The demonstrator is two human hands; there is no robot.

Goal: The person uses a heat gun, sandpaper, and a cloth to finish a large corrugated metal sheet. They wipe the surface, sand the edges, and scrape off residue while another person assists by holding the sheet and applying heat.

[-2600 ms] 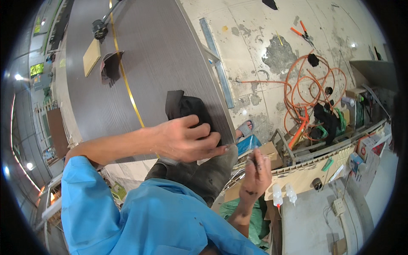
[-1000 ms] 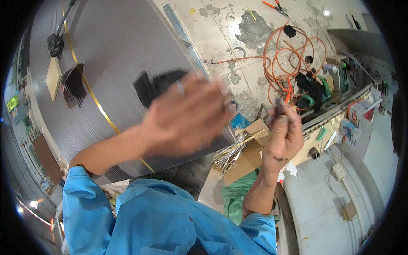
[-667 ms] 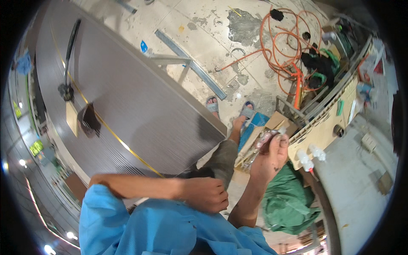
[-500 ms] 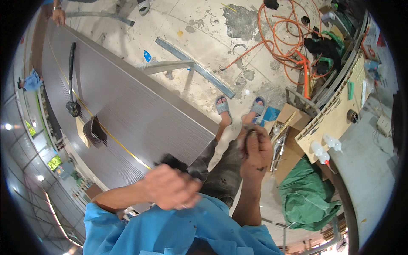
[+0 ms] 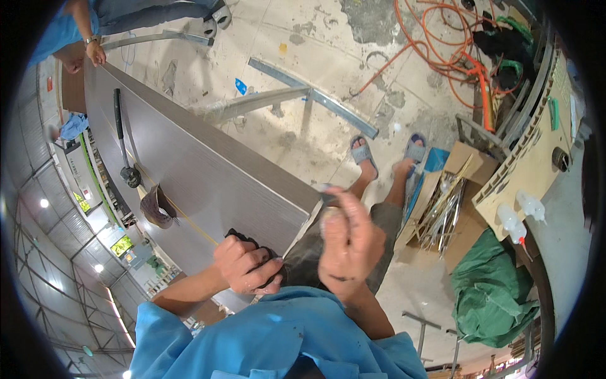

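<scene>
My left hand [image 5: 245, 265] is closed on a black cloth [image 5: 238, 236] that lies on the near end of a long grey panel [image 5: 189, 164]. My right hand [image 5: 348, 243] is raised just right of the panel's near corner, its back toward me and its fingers curled around a small pale object [image 5: 329, 216] that is mostly hidden. Both hands are close together above my lap, with blue sleeves below them.
On the panel lie a black-handled hammer [image 5: 122, 136], a brown pad [image 5: 155, 208] and a thin yellow tape line. Another person's hand [image 5: 96, 53] holds the far end. Metal rails [image 5: 303, 98], orange cable [image 5: 451, 57], a cardboard box of metal rods [image 5: 442, 211], a green cloth [image 5: 499, 294] and squeeze bottles [image 5: 514, 221] surround my sandalled feet.
My left hand swung up off the panel, dropped toward my lap, then came back onto the black cloth. My right hand moved from the right in toward the panel's corner.
</scene>
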